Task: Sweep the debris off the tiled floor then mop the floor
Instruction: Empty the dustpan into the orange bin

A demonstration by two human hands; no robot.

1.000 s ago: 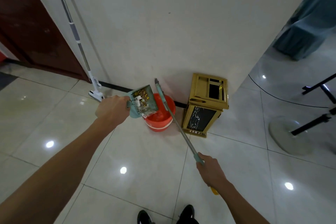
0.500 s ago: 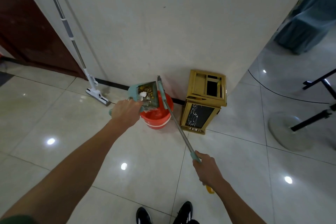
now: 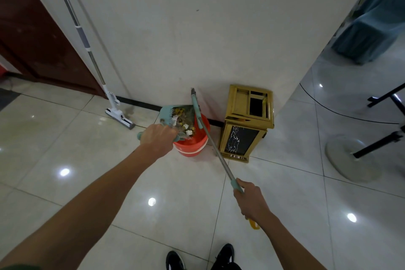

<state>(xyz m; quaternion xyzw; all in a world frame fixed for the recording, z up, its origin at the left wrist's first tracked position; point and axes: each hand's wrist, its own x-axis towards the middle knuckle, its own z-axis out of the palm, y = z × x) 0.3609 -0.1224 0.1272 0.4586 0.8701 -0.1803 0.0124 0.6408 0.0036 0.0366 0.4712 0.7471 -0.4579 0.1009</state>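
**Inspector:** Status of the debris?

**Assistant:** The debris [image 3: 183,121], yellow-brown scraps with some white bits, lies in a teal dustpan [image 3: 175,116] held tilted over the rim of an orange bucket [image 3: 192,146]. The left hand [image 3: 158,138] is wrapped round the dustpan's handle. Whether any has dropped into the bucket I cannot tell; its visible inner wall shows nothing.

**Inspector:** And the broom?

**Assistant:** The right hand [image 3: 252,203] grips the teal sleeve of the broom handle [image 3: 215,149]; the far end reaches past the bucket toward the wall. The broom head is not clearly visible.

**Inspector:** Progress?

**Assistant:** In my judgement sweeping is nearly finished: the tiled floor [image 3: 109,160] shows no loose litter, and emptying the pan remains. Mopping is not begun; the flat mop [image 3: 119,116] leans against the wall, left of the bucket.

**Inspector:** Other containers?

**Assistant:** A gold-framed bin [image 3: 246,129] stands just right of the bucket, its contents hidden.
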